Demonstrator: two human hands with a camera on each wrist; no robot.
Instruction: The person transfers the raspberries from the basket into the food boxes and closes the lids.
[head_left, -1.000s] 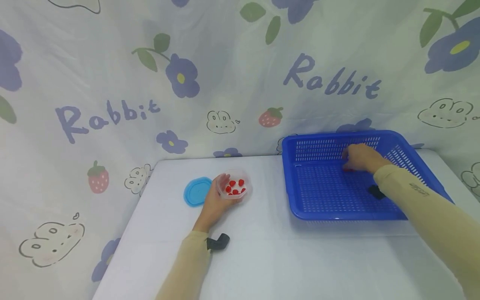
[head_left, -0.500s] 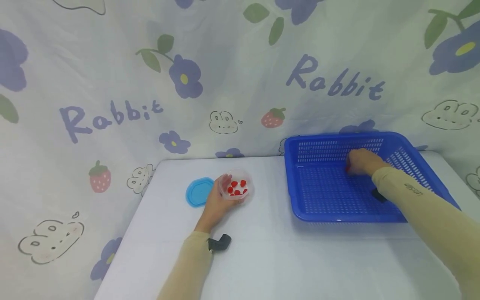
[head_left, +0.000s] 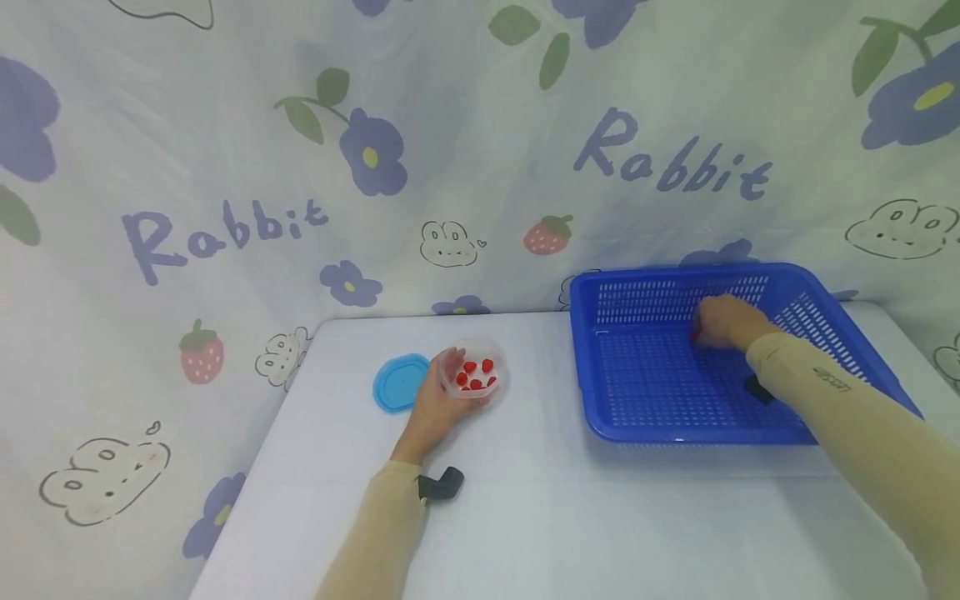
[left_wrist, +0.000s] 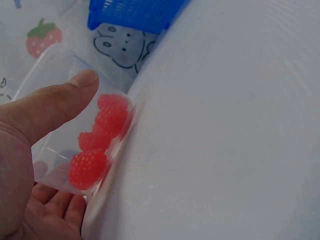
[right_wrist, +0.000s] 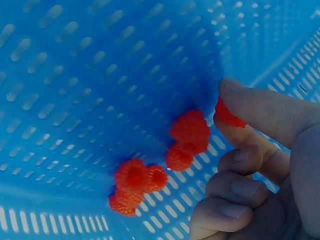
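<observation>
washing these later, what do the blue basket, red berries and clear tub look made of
Blue basket: probably moulded plastic, slightly glossy, with regular slots and a smooth rim.
Red berries: real fruit or moulded imitations, can't tell; bumpy, fairly matte.
Clear tub: likely thin, smooth plastic; berries show through its slightly cloudy wall.

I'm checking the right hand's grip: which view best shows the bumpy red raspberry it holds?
The right wrist view: the red raspberry shows close up, partly covered by the right hand. The head view shows only a red patch at that hand's edge; the left wrist view shows none of it.
</observation>
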